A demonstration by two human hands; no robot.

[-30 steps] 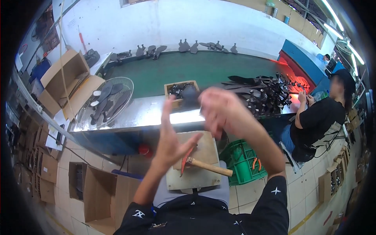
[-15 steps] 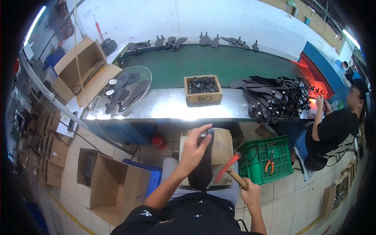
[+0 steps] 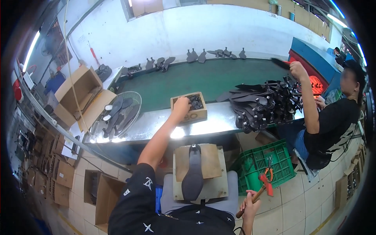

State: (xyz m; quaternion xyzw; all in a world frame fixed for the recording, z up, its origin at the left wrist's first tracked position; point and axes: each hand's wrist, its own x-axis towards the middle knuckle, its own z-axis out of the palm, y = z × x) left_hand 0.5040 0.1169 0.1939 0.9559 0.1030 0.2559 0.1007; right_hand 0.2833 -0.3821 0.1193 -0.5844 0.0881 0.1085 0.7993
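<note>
My left hand (image 3: 181,106) reaches forward into a small wooden box (image 3: 190,114) of dark small parts on the shiny metal bench (image 3: 149,129); its fingers curl inside the box and what they hold is hidden. My right hand (image 3: 250,203) hangs low at my right side, closed on the wooden handle of a red-headed hammer (image 3: 263,185). On my lap lies a wooden board (image 3: 213,164) with a dark grey shoe sole (image 3: 192,176) resting lengthwise on it.
A green conveyor belt (image 3: 196,80) runs behind the bench. A pile of black soles (image 3: 262,103) lies at the right, where a seated person in black (image 3: 333,121) works. A green crate (image 3: 260,166), a fan guard holding soles (image 3: 117,115) and cardboard boxes (image 3: 78,96) surround me.
My left hand left the sole on the board and stretched forward into the wooden box. My right hand dropped the hammer lower to my right side.
</note>
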